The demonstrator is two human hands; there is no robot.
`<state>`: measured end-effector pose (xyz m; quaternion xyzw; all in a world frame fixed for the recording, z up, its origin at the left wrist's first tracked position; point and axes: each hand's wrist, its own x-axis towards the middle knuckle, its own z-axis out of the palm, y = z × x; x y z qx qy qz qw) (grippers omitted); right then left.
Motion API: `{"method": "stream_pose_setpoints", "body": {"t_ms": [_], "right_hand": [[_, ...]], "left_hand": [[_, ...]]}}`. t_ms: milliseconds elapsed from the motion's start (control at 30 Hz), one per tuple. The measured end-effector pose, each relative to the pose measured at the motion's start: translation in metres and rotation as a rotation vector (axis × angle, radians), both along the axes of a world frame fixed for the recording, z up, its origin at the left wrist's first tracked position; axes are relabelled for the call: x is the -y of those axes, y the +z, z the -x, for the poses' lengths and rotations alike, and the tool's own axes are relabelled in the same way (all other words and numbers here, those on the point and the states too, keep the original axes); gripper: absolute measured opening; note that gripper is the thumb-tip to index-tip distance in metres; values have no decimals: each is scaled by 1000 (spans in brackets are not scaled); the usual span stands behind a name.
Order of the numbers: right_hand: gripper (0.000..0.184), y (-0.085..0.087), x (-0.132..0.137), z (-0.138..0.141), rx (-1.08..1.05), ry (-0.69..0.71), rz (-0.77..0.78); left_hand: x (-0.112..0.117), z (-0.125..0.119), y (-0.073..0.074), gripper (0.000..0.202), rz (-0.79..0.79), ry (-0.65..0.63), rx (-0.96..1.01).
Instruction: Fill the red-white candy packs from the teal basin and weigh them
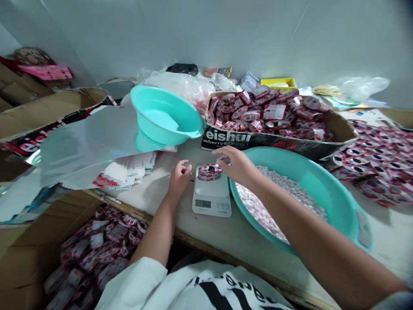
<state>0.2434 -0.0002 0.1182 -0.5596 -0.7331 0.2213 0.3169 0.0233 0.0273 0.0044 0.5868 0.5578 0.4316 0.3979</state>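
Observation:
A small white digital scale stands on the table, with a red-and-white pouch standing open on its platform. My right hand reaches over the pouch's right rim, fingers pinched together, what they hold hidden. My left hand hovers just left of the scale, fingers loosely curled with nothing in them. A large teal basin holding many small white and pink candies sits right of the scale, under my right forearm.
A cardboard box full of filled pouches stands behind the basin. A second teal basin sits tilted at the back left. More pouches lie at the far right and in a box at lower left. Silver sheets cover the left.

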Motion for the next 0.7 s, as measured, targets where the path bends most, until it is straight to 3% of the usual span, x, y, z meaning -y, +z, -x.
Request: {"method": "stream_pose_setpoints", "body": {"t_ms": [167,400,700], "right_hand": [[32,1,0,-5,209,44,45],[29,-3,0,7,327,109,0],[30,-15,5,12,233,149,-134]], "left_hand": [[-2,0,-2,36,8,1,-10],[0,0,0,28,19,16,-72],[-1,2,-4,28,-13,41,-113]]}}
